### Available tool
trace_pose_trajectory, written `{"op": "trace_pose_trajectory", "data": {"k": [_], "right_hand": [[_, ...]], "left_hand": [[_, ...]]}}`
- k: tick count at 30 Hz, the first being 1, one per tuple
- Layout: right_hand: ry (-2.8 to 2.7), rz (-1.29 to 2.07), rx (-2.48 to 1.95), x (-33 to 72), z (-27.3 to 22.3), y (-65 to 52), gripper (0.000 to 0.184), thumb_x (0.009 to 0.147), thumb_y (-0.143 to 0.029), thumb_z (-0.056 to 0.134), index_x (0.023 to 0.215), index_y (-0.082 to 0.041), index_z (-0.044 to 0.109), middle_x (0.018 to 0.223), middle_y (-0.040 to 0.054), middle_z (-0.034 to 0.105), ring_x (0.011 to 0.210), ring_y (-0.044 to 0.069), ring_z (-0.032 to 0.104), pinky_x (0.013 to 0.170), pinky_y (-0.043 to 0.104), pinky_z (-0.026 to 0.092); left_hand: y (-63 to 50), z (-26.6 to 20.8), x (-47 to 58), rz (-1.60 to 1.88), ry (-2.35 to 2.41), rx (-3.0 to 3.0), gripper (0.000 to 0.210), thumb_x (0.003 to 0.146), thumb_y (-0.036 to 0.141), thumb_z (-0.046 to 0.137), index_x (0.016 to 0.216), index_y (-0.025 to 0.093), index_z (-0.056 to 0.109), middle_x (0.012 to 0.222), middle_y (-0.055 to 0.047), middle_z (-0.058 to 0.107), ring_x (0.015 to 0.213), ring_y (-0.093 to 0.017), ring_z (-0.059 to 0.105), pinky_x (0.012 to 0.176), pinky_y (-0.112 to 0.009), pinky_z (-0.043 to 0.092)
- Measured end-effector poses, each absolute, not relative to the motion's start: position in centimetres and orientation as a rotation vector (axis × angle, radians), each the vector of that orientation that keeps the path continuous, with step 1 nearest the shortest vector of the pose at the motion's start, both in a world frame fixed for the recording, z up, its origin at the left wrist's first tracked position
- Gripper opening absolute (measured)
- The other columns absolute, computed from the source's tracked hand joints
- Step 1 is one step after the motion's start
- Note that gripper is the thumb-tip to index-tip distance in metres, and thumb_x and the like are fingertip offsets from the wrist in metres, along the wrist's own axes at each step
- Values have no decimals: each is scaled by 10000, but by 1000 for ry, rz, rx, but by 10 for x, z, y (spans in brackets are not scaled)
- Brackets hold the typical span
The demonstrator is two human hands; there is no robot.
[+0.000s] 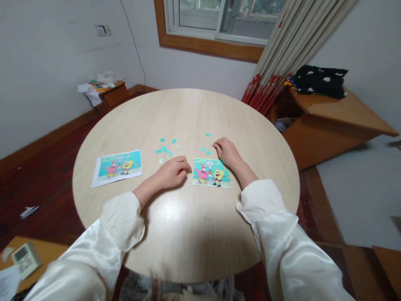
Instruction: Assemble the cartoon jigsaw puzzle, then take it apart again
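A mostly assembled jigsaw puzzle (209, 173) with a pink starfish, a yellow sponge and a pale squid figure lies on the round table. My left hand (173, 172) rests just left of it, fingers curled inward; whether anything is inside them is hidden. Past the puzzle's upper right corner is my right hand (227, 149), thumb and fingers pinched together. Something tiny may be at those fingertips, too small to make out. Loose turquoise puzzle pieces (164, 149) are scattered beyond my left hand. A few more pieces (208, 153) lie between the puzzle and my right fingertips.
A printed reference picture (120, 168) lies on the left of the wooden round table (188, 234). Behind are a window (219, 21) and a curtain (282, 46). At right, a tilted wooden cabinet (332, 121) bears dark cloth (321, 81). A calculator-like device (26, 260) sits lower left.
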State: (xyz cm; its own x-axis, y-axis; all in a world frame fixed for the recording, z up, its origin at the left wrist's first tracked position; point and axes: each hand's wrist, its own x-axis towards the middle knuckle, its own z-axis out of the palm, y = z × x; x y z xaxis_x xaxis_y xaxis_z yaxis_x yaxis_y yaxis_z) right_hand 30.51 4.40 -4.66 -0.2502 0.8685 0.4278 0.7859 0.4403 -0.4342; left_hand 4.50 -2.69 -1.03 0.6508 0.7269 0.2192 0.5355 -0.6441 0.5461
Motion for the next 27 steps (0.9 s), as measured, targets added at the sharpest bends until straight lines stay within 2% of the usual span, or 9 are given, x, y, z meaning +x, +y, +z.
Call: {"op": "trace_pose_trajectory", "data": {"k": [3, 8, 11, 14, 22, 27], "right_hand": [[-2063, 137, -1396, 303, -42, 42, 196, 885, -140, 453, 764, -183, 601, 812, 91, 611, 810, 218, 570, 792, 355, 463], [-2030, 74, -1318, 282, -20, 20, 183, 916, -166, 411, 831, -206, 568, 841, 83, 614, 804, 207, 566, 762, 333, 453], [-2149, 99, -1168, 258, -7, -3, 200, 935, -176, 380, 858, -197, 563, 855, 88, 608, 813, 202, 567, 739, 316, 444], [-2300, 158, -1030, 239, 0, -21, 211, 934, -157, 363, 878, -197, 563, 850, 78, 600, 782, 188, 552, 716, 303, 437], [-2391, 278, -877, 233, -2, -28, 202, 940, -171, 380, 857, -191, 563, 843, 73, 601, 777, 174, 551, 703, 293, 455], [-2346, 362, -858, 236, -1, -25, 226, 949, -207, 395, 875, -191, 607, 859, 80, 645, 828, 178, 600, 764, 314, 482]], "left_hand": [[-25, -11, 47, 700, 1083, 2284, 278, 734, 52, 436, 807, 138, 689, 781, -50, 606, 742, -147, 560, 743, -298, 454], [-24, -8, 54, 777, 1109, 1550, 192, 829, 149, 463, 790, 124, 649, 658, -31, 620, 518, -89, 491, 569, -251, 438], [-23, -5, 56, 763, 989, 1154, 263, 913, 264, 473, 776, 107, 633, 696, -64, 650, 471, -68, 487, 510, -232, 440], [-23, -5, 56, 732, 945, 976, 313, 924, 327, 533, 746, 88, 631, 660, -62, 647, 452, -52, 473, 481, -205, 438], [-23, -4, 49, 676, 872, 918, 177, 823, 205, 689, 713, 73, 647, 605, -13, 620, 462, -28, 481, 493, -167, 431], [-21, -5, 47, 677, 951, 1023, 143, 758, 163, 723, 666, 94, 637, 540, 17, 587, 455, -39, 489, 495, -179, 421]]}}
